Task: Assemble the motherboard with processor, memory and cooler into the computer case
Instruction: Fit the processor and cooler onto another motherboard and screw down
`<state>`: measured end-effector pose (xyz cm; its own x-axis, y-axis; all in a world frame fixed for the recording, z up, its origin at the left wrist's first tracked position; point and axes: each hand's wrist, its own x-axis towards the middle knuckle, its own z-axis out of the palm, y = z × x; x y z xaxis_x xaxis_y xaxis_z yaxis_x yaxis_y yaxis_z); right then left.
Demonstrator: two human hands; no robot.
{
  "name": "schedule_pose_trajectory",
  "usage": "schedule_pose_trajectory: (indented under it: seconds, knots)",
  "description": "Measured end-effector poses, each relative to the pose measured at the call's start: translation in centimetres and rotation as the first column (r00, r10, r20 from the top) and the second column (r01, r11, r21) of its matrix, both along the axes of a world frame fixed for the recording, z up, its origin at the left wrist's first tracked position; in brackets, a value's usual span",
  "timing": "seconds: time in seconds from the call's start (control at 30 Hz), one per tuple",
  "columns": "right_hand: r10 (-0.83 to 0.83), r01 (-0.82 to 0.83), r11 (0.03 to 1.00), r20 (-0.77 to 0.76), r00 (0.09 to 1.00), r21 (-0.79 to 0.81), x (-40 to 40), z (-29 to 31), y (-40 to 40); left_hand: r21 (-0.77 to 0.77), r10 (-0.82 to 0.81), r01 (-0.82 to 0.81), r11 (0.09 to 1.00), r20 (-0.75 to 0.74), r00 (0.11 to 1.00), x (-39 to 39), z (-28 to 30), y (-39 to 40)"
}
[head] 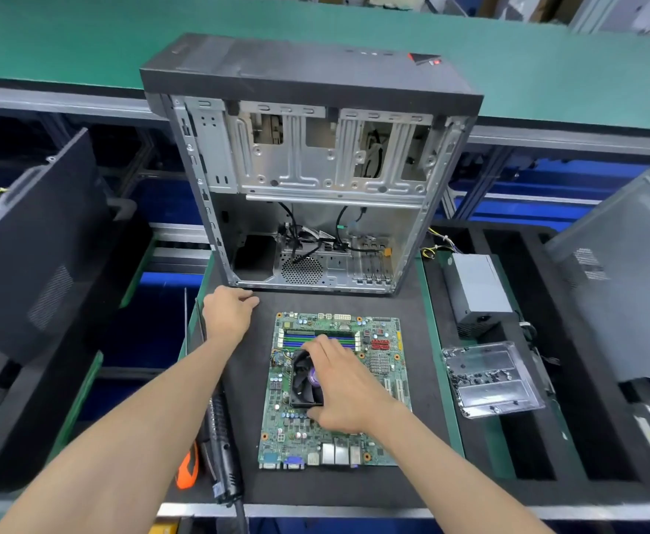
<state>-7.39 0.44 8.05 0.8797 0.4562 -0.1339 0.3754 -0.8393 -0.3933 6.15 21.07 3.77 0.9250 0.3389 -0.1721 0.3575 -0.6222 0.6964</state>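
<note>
On the far left we see a dark case side panel point(42, 240) with a perforated vent leaning against the bench, then a black-and-orange power screwdriver point(215, 437) lying along the mat's edge. Our left hand point(228, 314) rests flat, fingers loosely spread and holding nothing, beside the near corner of the open steel computer case point(308, 179), whose bare stamped-metal bay trails black cables. On the black mat just before the case lies the green motherboard point(331, 391), memory slots toward the case. Our right hand point(344, 391) is curled over its black cooler point(305, 379), fingers gripping the fan housing. We judge the board thin, stiff and fragile, best lifted by cooler and bare edges. To the right sit a grey power supply point(477, 291) and a clear plastic tray point(493, 379) of screws.
</note>
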Motion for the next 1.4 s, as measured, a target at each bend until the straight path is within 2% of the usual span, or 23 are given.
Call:
schedule_pose_trajectory:
  seconds: [0.23, 0.27, 0.3, 0.33, 0.37, 0.4, 0.43, 0.47, 0.5, 0.53, 0.63, 0.8, 0.93, 1.0, 1.1, 1.2, 1.23, 1.33, 1.4]
  knots:
    - [-0.007, 0.007, 1.000, 0.017, 1.000, 0.003, 0.1, -0.5, -0.1, 0.135, -0.100, 0.093, 0.986, 0.045, 0.994, 0.9, -0.4, 0.4]
    - [-0.006, 0.006, 1.000, 0.018, 1.000, 0.003, 0.1, -0.6, -0.1, 0.104, -0.106, 0.100, 0.990, 0.055, 0.993, 0.8, 0.0, 0.2]
    - [-0.003, 0.003, 1.000, 0.016, 1.000, 0.003, 0.1, -0.6, -0.1, 0.001, -0.093, 0.093, 0.996, 0.062, 0.994, 0.6, 0.4, 0.0]
    - [0.000, 0.000, 1.000, 0.012, 1.000, 0.004, 0.1, -0.5, -0.1, -0.206, -0.056, 0.065, 0.976, 0.051, 0.997, 0.3, 1.1, -0.3]
    - [0.000, -0.001, 1.000, 0.009, 1.000, 0.004, 0.1, -0.5, -0.1, -0.478, 0.002, 0.010, 0.878, 0.024, 1.000, -0.2, 1.9, -0.6]
    - [0.000, 0.000, 1.000, 0.007, 1.000, 0.002, 0.0, -0.5, -0.1, -0.713, 0.063, -0.064, 0.699, -0.027, 0.998, -0.7, 2.7, -0.6]
    - [-0.001, 0.001, 1.000, 0.007, 1.000, -0.002, 0.0, -0.5, -0.1, -0.865, 0.092, -0.133, 0.483, -0.101, 0.991, -1.3, 3.3, -0.4]
    - [-0.003, 0.003, 1.000, 0.007, 1.000, -0.006, -0.1, -0.5, 0.0, -0.944, 0.075, -0.179, 0.279, -0.164, 0.984, -2.0, 3.8, -0.1]
    - [-0.005, 0.005, 1.000, 0.009, 1.000, -0.009, -0.1, -0.4, 0.0, -0.973, 0.034, -0.194, 0.122, -0.191, 0.981, -2.8, 4.4, 0.1]
    - [-0.007, 0.007, 1.000, 0.011, 1.000, -0.012, -0.1, -0.4, 0.0, -0.981, -0.008, -0.191, 0.009, -0.192, 0.981, -3.6, 4.8, 0.4]
    - [-0.014, 0.014, 1.000, 0.023, 1.000, -0.017, -0.1, -0.2, 0.0, -0.967, -0.092, -0.175, -0.187, -0.160, 0.983, -5.6, 5.9, 0.8]
    - [-0.025, 0.025, 1.000, 0.003, 1.000, -0.018, -0.4, 0.1, 0.1, -0.908, -0.161, -0.248, -0.337, -0.204, 0.966, -7.5, 8.2, -0.5]
    - [-0.028, 0.028, 0.999, 0.024, 0.999, -0.031, -0.7, 0.5, 0.2, -0.818, -0.163, -0.284, -0.499, -0.234, 0.959, -9.1, 9.8, -3.4]
    - [-0.021, 0.024, 0.999, 0.071, 0.997, -0.034, -1.0, 0.6, -0.1, -0.805, -0.159, -0.270, -0.528, -0.218, 0.963, -9.6, 10.1, -5.0]
    - [-0.052, 0.048, 0.998, 0.152, 0.987, 0.032, -2.1, 0.2, -1.3, -0.819, -0.174, -0.272, -0.506, -0.211, 0.962, -10.4, 10.3, -7.8]
    - [-0.151, 0.127, 0.984, 0.212, 0.965, 0.125, -3.5, 0.1, -3.7, -0.774, -0.277, -0.292, -0.562, -0.157, 0.948, -10.8, 10.1, -10.7]
    - [-0.185, 0.158, 0.978, 0.218, 0.958, 0.137, -3.9, 0.1, -4.7, -0.793, -0.306, -0.294, -0.534, -0.143, 0.941, -10.8, 10.0, -11.7]
    - [-0.283, 0.252, 0.954, 0.216, 0.934, 0.160, -5.0, 0.0, -7.8, -0.933, -0.349, -0.244, -0.266, -0.142, 0.926, -10.5, 10.2, -15.2]
    - [-0.340, 0.303, 0.934, 0.217, 0.915, 0.188, -5.8, -0.2, -9.7, -0.973, -0.387, -0.210, -0.094, -0.158, 0.908, -10.1, 10.2, -17.7]
